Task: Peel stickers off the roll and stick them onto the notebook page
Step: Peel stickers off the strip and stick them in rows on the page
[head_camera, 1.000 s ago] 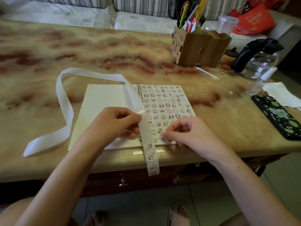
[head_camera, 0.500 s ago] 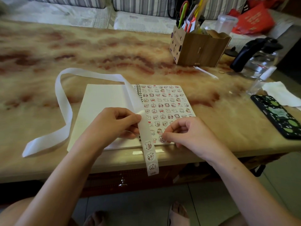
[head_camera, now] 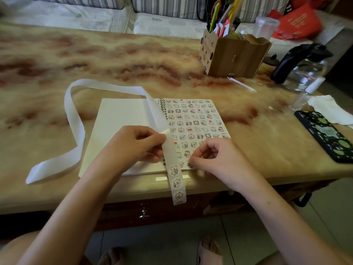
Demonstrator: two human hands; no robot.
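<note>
An open spiral notebook lies near the table's front edge. Its right page is covered with several rows of small cartoon stickers; the left page is blank. A long white sticker strip loops over the table to the left, crosses the notebook and hangs over the table edge, its hanging end carrying three round stickers. My left hand pinches the strip above the spiral. My right hand has curled fingers, its fingertips pressing a sticker at the bottom of the right page.
A wooden pen holder stands at the back right. Right of it are a glass kettle, a small bottle, a tissue and a dark patterned phone. A thin white stick lies before the holder.
Almost nothing has moved. My right fingertips stay at the bottom of the sticker page and my left hand keeps its pinch on the strip.
</note>
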